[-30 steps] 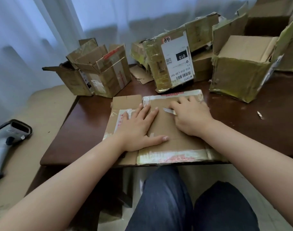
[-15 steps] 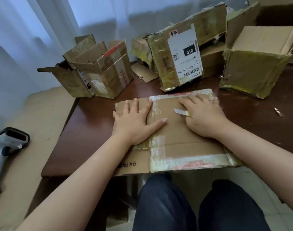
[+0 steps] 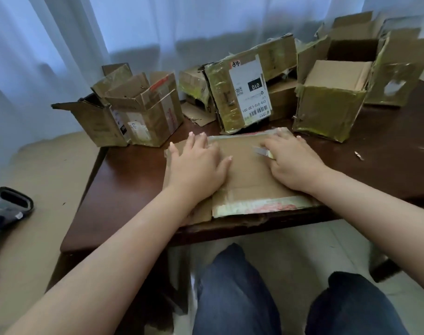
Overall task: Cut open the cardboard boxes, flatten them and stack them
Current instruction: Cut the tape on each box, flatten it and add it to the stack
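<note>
A flattened cardboard box [image 3: 247, 172] with taped edges lies on the dark wooden table [image 3: 124, 180] near its front edge. My left hand [image 3: 196, 165] presses flat on its left half, fingers spread. My right hand [image 3: 290, 163] rests on the right half and holds a small utility knife [image 3: 263, 151], whose blade pokes out to the left under the fingers. Behind stand several uncut boxes: an open pair at the left [image 3: 133, 112], a taped box with a white shipping label [image 3: 237, 93] in the middle, a taped open box [image 3: 327, 105] at the right.
More open boxes [image 3: 387, 64] stand at the far right back. A small scrap [image 3: 358, 155] lies on the table to the right. A grey device [image 3: 5, 209] lies on the floor at the left. White curtains hang behind. My knees are below the table edge.
Both hands have slid the flattened box away from me across the table toward the standing boxes, still pressing it. The knife stays in my right hand.
</note>
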{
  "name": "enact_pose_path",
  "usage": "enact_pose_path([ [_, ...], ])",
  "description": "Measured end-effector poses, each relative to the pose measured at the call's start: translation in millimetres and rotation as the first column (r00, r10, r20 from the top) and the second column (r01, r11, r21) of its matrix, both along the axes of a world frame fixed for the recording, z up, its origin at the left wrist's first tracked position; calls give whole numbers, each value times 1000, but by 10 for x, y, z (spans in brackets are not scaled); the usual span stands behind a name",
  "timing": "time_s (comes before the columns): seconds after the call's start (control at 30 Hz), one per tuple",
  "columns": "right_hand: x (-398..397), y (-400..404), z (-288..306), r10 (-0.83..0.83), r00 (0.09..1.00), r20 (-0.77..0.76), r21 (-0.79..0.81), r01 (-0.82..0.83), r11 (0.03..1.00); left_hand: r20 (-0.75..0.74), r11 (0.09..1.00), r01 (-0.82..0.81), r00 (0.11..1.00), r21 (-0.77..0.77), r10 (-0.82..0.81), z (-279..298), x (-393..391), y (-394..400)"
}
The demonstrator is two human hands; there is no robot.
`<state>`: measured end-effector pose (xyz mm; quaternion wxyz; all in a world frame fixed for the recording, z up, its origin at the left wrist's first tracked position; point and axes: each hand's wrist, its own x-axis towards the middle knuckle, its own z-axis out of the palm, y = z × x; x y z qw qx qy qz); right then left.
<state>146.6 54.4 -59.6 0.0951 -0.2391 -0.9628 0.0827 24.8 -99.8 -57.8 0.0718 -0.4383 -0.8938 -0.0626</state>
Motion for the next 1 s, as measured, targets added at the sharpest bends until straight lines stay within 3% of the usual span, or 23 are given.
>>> enact_pose_path([
  [0.07, 78, -78, -21, 44, 997, 58, -28, -42, 999, 163, 997, 53, 986, -54, -44, -15, 252, 12],
  [0.13, 135, -154, -132, 50, 989, 140, -81, -39, 996, 215, 985, 95, 975, -146, -63, -179, 451, -4],
  [0.3, 125, -148, -298, 25, 983, 183, -29, -20, 999, 174, 988, 76, 983, -133, -52, -429, 507, -9],
  [0.4, 104, -138, -242, 34, 981, 191, -45, -26, 999, 211, 985, 103, 975, -139, -72, -311, 463, -16],
  [0.5, 15, -1, -101, -10, 992, 123, 66, 2, 998, 165, 994, 73, 985, -87, -58, -65, 158, -74],
  [0.63, -101, 117, -182, 28, 988, 154, -39, -22, 999, 260, 983, 6, 965, -185, 43, -96, -111, -131],
  [0.73, -124, 125, -350, 22, 983, 182, -11, -20, 1000, 194, 977, -1, 980, -212, 44, -317, -48, -113],
  [0.9, -149, 145, -415, 3, 993, 119, 15, -5, 1000, 146, 980, -10, 988, -200, 40, -403, -81, -64],
  [1.0, -104, 141, -397, 47, 989, -141, -18, -51, 999, 176, 996, -4, 984, -87, 19, -366, -49, -107],
])
